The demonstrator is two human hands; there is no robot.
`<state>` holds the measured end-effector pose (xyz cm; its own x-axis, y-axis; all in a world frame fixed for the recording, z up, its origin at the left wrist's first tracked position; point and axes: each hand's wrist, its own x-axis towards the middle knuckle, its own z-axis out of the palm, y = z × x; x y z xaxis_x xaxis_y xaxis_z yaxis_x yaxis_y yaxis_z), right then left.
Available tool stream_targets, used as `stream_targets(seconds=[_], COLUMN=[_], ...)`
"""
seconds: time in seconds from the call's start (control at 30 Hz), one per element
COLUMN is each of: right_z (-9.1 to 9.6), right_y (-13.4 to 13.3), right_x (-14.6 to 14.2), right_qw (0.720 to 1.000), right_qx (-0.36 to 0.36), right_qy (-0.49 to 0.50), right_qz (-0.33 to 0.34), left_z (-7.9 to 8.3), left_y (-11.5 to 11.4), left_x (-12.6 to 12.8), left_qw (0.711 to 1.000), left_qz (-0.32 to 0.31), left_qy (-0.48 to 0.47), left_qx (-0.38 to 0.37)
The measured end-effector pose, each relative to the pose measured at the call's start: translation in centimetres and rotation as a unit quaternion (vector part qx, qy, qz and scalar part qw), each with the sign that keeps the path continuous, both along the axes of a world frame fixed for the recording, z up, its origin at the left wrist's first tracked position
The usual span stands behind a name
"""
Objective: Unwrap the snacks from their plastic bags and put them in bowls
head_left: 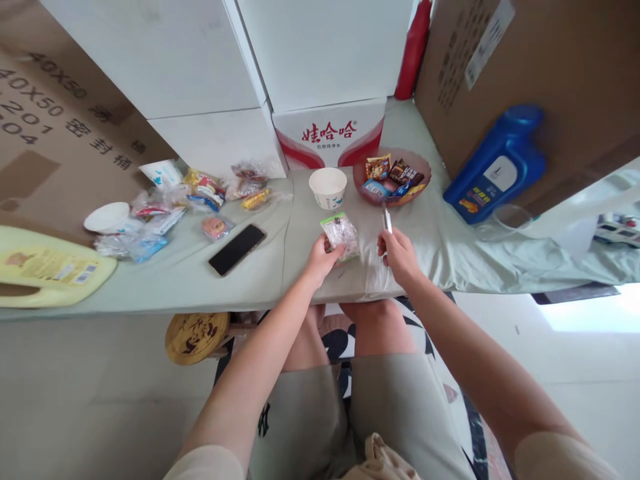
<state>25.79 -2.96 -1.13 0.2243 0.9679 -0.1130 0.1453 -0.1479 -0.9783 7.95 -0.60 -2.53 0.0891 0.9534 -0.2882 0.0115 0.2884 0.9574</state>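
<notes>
My left hand (325, 257) is closed on the lower left edge of a clear plastic packet (343, 230) with a green top strip. What lies inside the packet is hard to make out. My right hand (397, 253) grips a slim silver knife-like tool (387, 219), its narrow dark tip pointing away from me. That tip is close to the front rim of a reddish see-through bowl (424, 193) of wrapped snacks. Just beyond the packet stands a white paper cup (327, 190), upright.
Left of my hands lie a black phone (237, 249), a wrapped round snack (216, 227) and several wrappers near two tipped paper cups (107, 217). A yellow jug (55, 267) sits far left, a blue bottle (497, 167) right. Cartons (330, 137) line the back.
</notes>
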Motion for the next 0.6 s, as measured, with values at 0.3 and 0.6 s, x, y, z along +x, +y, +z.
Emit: stream_targets(seconds=[0.3, 0.6], right_z=[0.5, -0.5], right_y=[-1.5, -2.1], right_x=[-2.2, -1.6], right_qw=[0.986, 0.927], right_qx=[0.032, 0.033], right_qy=[-0.099, -0.333], right_qz=[0.132, 0.171], left_z=[-2.2, -2.2], left_y=[0.7, 0.3], left_x=[-0.3, -0.5], left_qw=[0.992, 0.996], left_qz=[-0.033, 0.034], left_qy=[0.007, -0.038], left_qx=[0.118, 0.075])
